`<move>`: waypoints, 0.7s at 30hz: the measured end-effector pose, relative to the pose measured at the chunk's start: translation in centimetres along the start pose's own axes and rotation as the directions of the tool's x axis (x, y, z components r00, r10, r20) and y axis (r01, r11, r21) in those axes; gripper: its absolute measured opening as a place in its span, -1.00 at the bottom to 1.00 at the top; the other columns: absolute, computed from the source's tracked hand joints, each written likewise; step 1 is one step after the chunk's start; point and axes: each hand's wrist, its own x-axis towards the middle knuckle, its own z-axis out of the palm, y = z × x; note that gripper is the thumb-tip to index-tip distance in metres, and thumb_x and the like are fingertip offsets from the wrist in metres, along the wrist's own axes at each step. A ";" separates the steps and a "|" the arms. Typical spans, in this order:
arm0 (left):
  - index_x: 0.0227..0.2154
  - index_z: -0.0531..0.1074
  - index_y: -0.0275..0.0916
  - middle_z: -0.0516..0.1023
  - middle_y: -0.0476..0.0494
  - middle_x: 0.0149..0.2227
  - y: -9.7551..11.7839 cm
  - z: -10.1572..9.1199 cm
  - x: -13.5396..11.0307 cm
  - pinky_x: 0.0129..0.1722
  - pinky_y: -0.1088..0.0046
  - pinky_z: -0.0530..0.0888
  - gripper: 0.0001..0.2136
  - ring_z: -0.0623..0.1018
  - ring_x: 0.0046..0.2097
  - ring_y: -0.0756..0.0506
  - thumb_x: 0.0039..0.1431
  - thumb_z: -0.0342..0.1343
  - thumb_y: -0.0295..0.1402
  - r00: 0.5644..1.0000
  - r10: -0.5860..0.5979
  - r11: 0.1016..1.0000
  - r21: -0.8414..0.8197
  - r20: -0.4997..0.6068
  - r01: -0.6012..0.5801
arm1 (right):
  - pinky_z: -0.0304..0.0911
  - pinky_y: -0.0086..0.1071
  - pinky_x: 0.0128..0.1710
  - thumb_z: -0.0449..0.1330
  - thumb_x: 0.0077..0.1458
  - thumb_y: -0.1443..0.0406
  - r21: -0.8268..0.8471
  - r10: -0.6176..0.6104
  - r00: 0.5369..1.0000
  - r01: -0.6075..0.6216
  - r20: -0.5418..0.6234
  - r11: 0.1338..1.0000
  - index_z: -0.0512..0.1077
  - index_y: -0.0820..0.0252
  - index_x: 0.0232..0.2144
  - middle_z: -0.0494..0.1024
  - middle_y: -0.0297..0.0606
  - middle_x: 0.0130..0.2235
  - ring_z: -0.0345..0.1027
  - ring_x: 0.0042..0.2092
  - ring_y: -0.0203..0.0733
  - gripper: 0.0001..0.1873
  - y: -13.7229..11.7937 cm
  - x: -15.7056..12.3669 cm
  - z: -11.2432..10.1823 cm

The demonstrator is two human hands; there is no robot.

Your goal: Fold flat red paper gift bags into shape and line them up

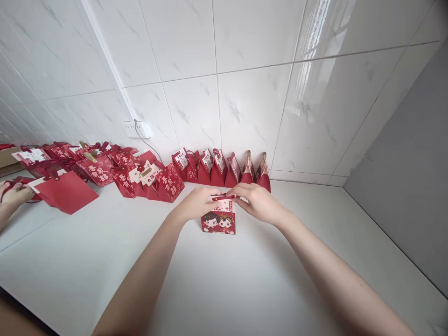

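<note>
A small red gift box with a cartoon couple printed on its front stands on the white table. At its top, a dark red ribbon runs across a white flap. My left hand grips the box's upper left edge, thumb in front and fingers behind. From the right, my right hand closes its fingers on the ribbon and top edge. Part of the box's top is hidden behind my fingers.
Behind stands a row of red gift boxes along the tiled wall. Many more red boxes crowd the left side, below a wall socket. Another person's hand is at the far left, beside a large red box.
</note>
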 end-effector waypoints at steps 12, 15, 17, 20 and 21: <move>-0.54 0.27 -0.19 0.32 0.01 -0.55 0.2 0.6 0.2 -0.46 0.45 0.11 -0.78 0.34 -0.47 -0.06 0.13 0.06 -0.22 0.999 -0.041 0.964 0.263 -0.023 0.045 | 0.40 -0.32 -0.27 0.20 0.22 0.28 0.349 0.118 0.990 -0.139 0.081 0.927 0.38 0.09 -0.20 0.60 -0.29 -0.29 0.53 -0.28 -0.16 -0.91 1.9 -0.5 0.4; -0.57 0.19 -0.20 0.26 0.02 -0.58 0.2 0.7 0.2 -0.47 0.45 0.10 -0.75 0.29 -0.48 -0.04 0.11 0.07 -0.24 0.999 -0.036 0.957 0.285 -0.029 0.043 | 0.42 -0.31 -0.22 0.19 0.22 0.24 0.409 0.082 0.995 -0.098 0.058 0.907 0.43 0.11 -0.24 0.63 -0.26 -0.26 0.54 -0.25 -0.16 -0.91 2.3 -0.6 0.4; -0.57 0.16 -0.21 0.25 0.03 -0.58 0.3 0.8 0.3 -0.47 0.45 0.08 -0.75 0.26 -0.49 -0.03 0.11 0.06 -0.27 0.999 -0.025 0.956 0.293 -0.027 0.032 | 0.44 -0.30 -0.22 0.22 0.19 0.21 0.448 0.101 0.994 -0.109 0.042 0.887 0.45 0.12 -0.26 0.64 -0.24 -0.25 0.55 -0.24 -0.14 -0.88 2.5 -0.7 0.7; -0.56 0.16 -0.21 0.25 0.03 -0.58 0.5 0.8 0.3 -0.47 0.45 0.08 -0.76 0.26 -0.49 -0.03 0.11 0.06 -0.28 1.000 -0.020 0.955 0.297 -0.020 0.025 | 0.45 -0.27 -0.22 0.26 0.15 0.17 0.506 0.153 0.988 -0.149 0.034 0.850 0.46 0.13 -0.27 0.65 -0.23 -0.27 0.55 -0.25 -0.12 -0.83 2.9 -0.9 1.2; -0.56 0.16 -0.21 0.25 0.03 -0.58 0.5 0.7 0.2 -0.47 0.45 0.08 -0.77 0.26 -0.49 -0.03 0.11 0.07 -0.28 1.000 -0.021 0.954 0.299 -0.021 0.027 | 0.45 -0.27 -0.22 0.27 0.14 0.16 0.522 0.165 0.986 -0.159 0.035 0.838 0.45 0.14 -0.28 0.65 -0.23 -0.27 0.55 -0.25 -0.12 -0.81 3.0 -0.9 1.4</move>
